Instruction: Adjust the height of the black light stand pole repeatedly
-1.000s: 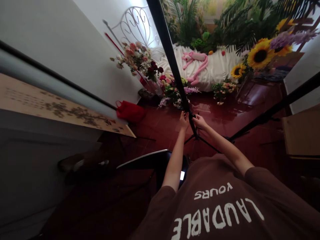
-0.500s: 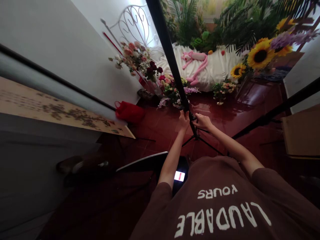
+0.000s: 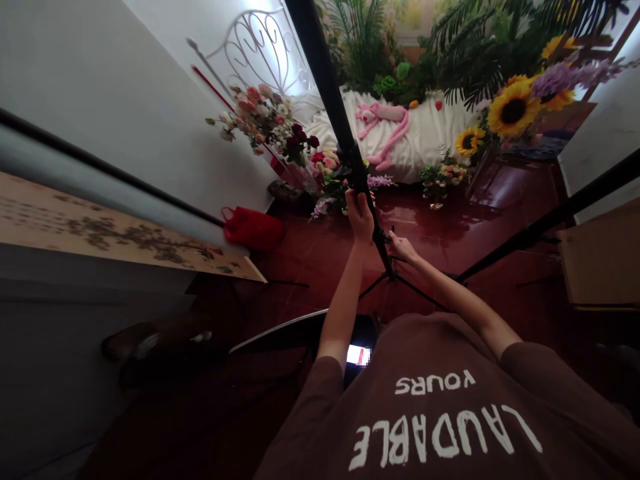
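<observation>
A black tripod stand (image 3: 327, 80) rises between my two hands, its splayed legs on the floor. My left hand (image 3: 359, 217) is wrapped round the pole, just under a black collar (image 3: 351, 159). Lower down, my right hand (image 3: 401, 247) pinches a small knob (image 3: 385, 237) on the side of the pole; the fingertips are partly hidden. A lit screen (image 3: 357, 355) shows beside my left forearm.
A second black pole (image 3: 550, 223) slants in from the right, near a cardboard box (image 3: 600, 257). On the left stand a painted scroll panel (image 3: 150, 233) and a red bag (image 3: 253, 229). Flowers (image 3: 513, 110) and a white-draped bed (image 3: 425, 143) with a pink plush toy (image 3: 390, 127) lie ahead.
My left hand has moved up the pole, and the collar now shows above it, higher than before. My right hand stays at the lower knob. The view has shifted slightly.
</observation>
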### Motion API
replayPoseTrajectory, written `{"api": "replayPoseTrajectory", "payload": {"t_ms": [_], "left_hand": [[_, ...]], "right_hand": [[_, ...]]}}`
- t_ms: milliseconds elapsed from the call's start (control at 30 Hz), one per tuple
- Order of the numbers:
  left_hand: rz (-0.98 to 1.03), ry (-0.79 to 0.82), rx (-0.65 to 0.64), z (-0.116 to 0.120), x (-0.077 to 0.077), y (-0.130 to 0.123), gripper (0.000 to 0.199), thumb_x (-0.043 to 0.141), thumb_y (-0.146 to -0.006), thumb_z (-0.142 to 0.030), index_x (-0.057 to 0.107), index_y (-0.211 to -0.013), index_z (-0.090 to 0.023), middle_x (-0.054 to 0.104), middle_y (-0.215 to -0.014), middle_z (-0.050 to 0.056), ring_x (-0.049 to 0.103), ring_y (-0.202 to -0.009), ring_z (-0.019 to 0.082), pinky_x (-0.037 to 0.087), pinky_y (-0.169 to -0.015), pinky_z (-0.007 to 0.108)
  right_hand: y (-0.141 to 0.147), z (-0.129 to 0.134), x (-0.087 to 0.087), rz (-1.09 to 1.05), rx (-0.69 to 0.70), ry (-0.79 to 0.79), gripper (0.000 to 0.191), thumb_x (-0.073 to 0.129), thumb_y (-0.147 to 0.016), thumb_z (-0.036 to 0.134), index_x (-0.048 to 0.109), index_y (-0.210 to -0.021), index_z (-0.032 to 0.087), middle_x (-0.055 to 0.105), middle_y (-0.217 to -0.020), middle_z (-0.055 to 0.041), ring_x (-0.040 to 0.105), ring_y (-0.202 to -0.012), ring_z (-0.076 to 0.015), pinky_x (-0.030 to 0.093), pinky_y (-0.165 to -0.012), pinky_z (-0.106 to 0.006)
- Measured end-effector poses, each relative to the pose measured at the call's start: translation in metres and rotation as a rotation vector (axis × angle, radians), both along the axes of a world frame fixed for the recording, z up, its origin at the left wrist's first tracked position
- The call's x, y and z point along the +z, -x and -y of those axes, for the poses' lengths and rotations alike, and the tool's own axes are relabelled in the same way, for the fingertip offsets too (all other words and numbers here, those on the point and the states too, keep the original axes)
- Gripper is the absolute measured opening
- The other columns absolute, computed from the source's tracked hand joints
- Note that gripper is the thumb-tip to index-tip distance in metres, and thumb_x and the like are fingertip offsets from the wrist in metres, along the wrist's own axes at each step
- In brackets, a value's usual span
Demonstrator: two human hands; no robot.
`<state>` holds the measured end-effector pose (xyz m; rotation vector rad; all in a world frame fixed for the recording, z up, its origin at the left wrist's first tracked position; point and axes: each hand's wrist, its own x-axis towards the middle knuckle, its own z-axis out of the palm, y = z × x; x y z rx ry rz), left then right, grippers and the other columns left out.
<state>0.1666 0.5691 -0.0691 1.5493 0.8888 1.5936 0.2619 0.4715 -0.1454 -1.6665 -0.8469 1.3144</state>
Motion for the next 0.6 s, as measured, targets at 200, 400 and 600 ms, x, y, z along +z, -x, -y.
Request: {"api": "replayPoseTrajectory", "payload": {"t_ms": [200,400,600], "left_hand": [[0.032,0.055,-0.028,0.006,-0.001,-0.001,0.055,0.036,-0.093,-0.073,0.058,-0.102,-0.023,0.063,-0.081,0.001,0.062,-0.075,0.013,0.051,-0.075,0.028],[0.051,0.112,-0.047,0.009,0.007,0.002,0.056,0.039,-0.09,-0.075,0.061,-0.101,-0.024,0.068,-0.085,0.002,0.064,-0.078,0.013,0.053,-0.078,0.027],[0.008,0.188,0.009,0.026,0.009,-0.005,0.06,0.034,-0.097,-0.067,0.06,-0.126,-0.022,0.069,-0.123,0.011,0.064,-0.12,0.019,0.046,-0.111,0.036]], "right_hand": [[0.0,-0.006,0.006,-1.168,-0.094,0.147,0.042,0.022,-0.102,0.011,0.034,-0.063,0.022,0.033,-0.044,0.008,0.021,-0.033,-0.0076,0.021,-0.035,-0.017],[0.005,-0.005,0.003,-1.423,-0.241,0.144,0.037,0.028,-0.096,0.006,0.04,-0.065,0.022,0.037,-0.043,0.0071,0.027,-0.033,-0.0084,0.029,-0.038,-0.018],[0.006,-0.003,0.004,-1.342,-0.174,0.236,0.034,0.028,-0.104,0.024,0.051,-0.078,0.021,0.058,-0.057,0.0025,0.04,-0.041,-0.0092,0.035,-0.04,-0.018]]}}
